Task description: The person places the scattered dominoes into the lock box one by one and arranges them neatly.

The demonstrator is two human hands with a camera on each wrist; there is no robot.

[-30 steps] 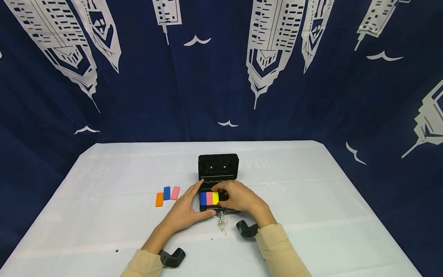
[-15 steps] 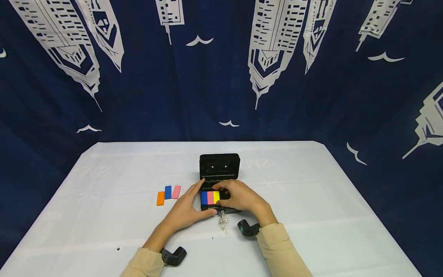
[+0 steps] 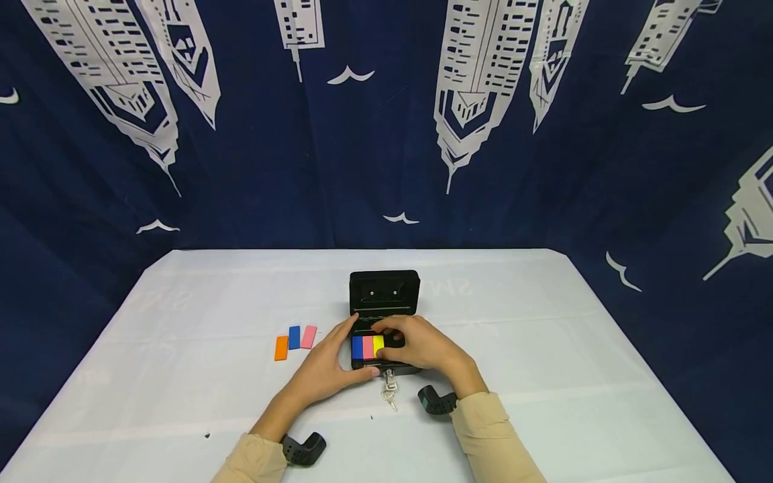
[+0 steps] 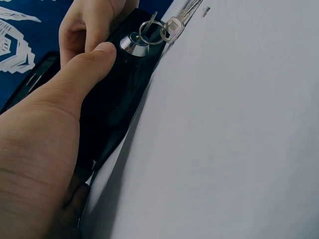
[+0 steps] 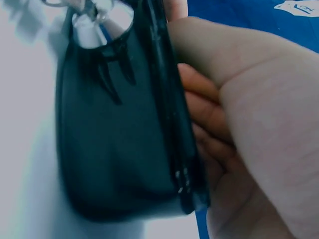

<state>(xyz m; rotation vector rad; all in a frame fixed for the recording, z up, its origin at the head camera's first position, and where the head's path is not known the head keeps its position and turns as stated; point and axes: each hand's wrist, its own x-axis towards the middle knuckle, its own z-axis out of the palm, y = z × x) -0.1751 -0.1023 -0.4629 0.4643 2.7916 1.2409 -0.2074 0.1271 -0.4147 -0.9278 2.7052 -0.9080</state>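
A small black metal cash box (image 3: 384, 290) stands with its lid raised at the middle of the table. Inside lie a blue block (image 3: 357, 347), a pink block (image 3: 368, 347) and a yellow block (image 3: 378, 342), side by side. My left hand (image 3: 326, 365) holds the box's left side, thumb along the front and fingers at the back left. Over the box, my right hand (image 3: 423, 343) pinches the yellow block's two ends between thumb and forefinger. From the front lock (image 4: 134, 47) hangs a ring with keys (image 3: 390, 396). My right hand hides the box's right interior.
Left of the box lie a loose orange block (image 3: 281, 348), a blue one and a pink one. The white table (image 3: 193, 376) ends at a dark blue printed curtain (image 3: 272, 168). A black wrist camera (image 3: 304, 449) sits below each hand.
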